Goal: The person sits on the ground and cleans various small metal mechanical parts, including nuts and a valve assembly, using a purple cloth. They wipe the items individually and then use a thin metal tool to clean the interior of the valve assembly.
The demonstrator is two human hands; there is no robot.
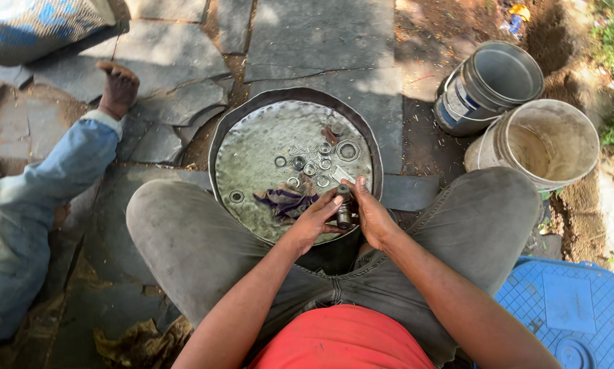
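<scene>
A: From the head camera, what's in hand?

B: Both hands meet over the near rim of the round metal pan [252, 147]. The left hand [314, 222] and right hand [374, 219] close their fingers [333, 202] around a small dark cylindrical metal part [344, 210], held upright between them, just above the person's lap.

A: How tight is the grip?

B: The fingers of both hands are curled onto the part, thumbs pressing near its top (whether they are turning it, I cannot tell).

A: And how far along does the work look?

B: Judging by the pan, only partway. Several washers and nuts [321, 160] lie loose and scattered on its dimpled bottom, one larger ring [348, 150] among them, beside a crumpled purple rag [286, 201]. Only the one part is in hand; the rest lie untouched.

A: Anything else around?

B: Two empty buckets, a grey one [488, 85] and a cream one [536, 140], stand to the right on the dirt. Another person's sleeve and hand [118, 87] rest on the stone paving at left, well apart.
</scene>
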